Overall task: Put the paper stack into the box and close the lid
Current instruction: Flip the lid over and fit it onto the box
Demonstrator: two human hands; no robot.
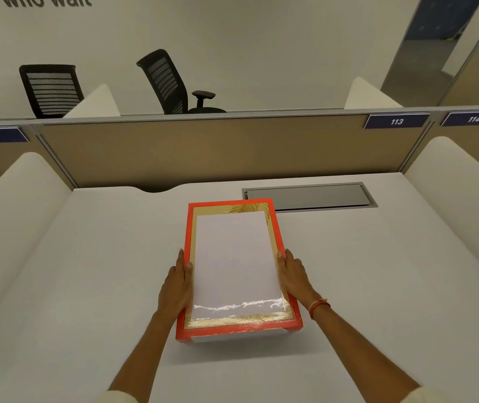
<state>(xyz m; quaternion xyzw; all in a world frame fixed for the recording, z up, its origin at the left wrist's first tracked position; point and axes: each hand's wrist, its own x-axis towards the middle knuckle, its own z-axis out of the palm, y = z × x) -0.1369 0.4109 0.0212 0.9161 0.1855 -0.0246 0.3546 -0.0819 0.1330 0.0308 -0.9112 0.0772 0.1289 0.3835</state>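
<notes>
Box (233, 330) sits mid-desk, red-orange rim, gold patterned border inside, long axis running away from me. Paper stack (233, 263) looks to lie inside the rim, white, glossy glare streak near my edge; can't tell if it's a lid window instead. My left hand (175, 286) is flat against the box's left side, fingers (180, 258) pointing away along the rim, thumb hooked over the top edge touching the paper side. My right hand (293, 276) mirrors it on the right side, fingers extended and pressed along the rim, not curled. Both hands hold the box between them. Orange bracelet (318, 306) on right wrist. Desk (87, 271) white. Grey cable hatch (309, 196) just behind the box's far right corner. Tan partition (203, 149) behind, tag 113 (396, 121) on it. Two black chairs (171, 82) beyond.
</notes>
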